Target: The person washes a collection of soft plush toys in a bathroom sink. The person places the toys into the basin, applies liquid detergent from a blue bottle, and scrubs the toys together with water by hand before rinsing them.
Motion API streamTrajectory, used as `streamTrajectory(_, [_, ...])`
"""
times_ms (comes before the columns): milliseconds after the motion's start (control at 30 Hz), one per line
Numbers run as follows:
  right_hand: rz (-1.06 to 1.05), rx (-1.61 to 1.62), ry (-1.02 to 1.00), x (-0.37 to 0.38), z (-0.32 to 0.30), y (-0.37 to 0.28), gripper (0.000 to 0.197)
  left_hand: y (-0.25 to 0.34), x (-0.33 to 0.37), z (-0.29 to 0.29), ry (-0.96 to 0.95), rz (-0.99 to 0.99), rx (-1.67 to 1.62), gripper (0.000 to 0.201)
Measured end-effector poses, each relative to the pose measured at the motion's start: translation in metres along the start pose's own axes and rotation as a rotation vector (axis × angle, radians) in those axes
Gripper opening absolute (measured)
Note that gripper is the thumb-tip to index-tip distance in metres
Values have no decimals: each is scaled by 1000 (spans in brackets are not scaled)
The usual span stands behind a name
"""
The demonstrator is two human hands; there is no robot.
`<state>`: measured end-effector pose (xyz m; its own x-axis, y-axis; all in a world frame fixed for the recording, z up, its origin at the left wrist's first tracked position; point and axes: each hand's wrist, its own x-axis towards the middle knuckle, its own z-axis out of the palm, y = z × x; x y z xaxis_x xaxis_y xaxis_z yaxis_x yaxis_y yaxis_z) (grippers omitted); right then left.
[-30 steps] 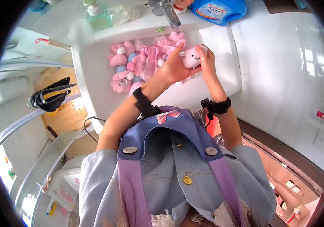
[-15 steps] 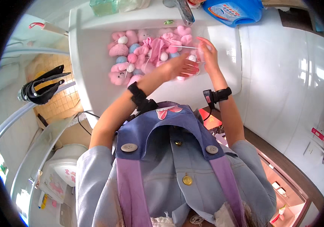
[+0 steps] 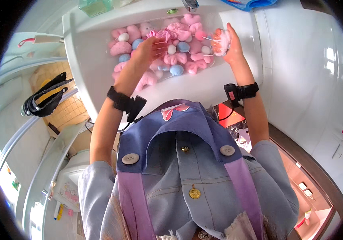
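Observation:
Soft pink plush shapes and pom-poms (image 3: 176, 70) in pink, white and blue lie in a white basin (image 3: 73, 52), with thin white cords among them. At the right of the pile, my right hand (image 3: 235, 50) is closed around a pale pink-white fluffy bundle (image 3: 224, 42). White cords run from that bundle leftward to the pile. My left hand (image 3: 152, 51) is over the middle left of the pile, fingers stretched out and slightly apart, close to a pink striped cloth piece (image 3: 162, 34). Its fingertips partly cover the plush beneath.
A metal faucet (image 3: 190, 5) and a green drain fitting (image 3: 172, 11) are at the basin's far side. A green clear container (image 3: 95, 6) stands at the far left, a blue bottle (image 3: 255, 3) at the far right. Black wristbands (image 3: 125, 103) are on both wrists.
My hands have moved apart: the left went leftward over the pile, the right slightly rightward with the fluffy bundle. The view has shifted, and the basin sits slightly higher in it.

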<state>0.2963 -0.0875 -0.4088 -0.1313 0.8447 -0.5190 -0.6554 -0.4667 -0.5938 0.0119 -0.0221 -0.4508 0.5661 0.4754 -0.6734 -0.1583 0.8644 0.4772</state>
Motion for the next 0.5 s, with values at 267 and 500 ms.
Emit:
streamTrajectory(267, [-103,9,-89,-24,67,5,36,-7,7,-8,-97,-62,20,39])
streamTrajectory(500, [10,61,55,-14,57,21,23,-21,-11,1,-143,-86,54,39])
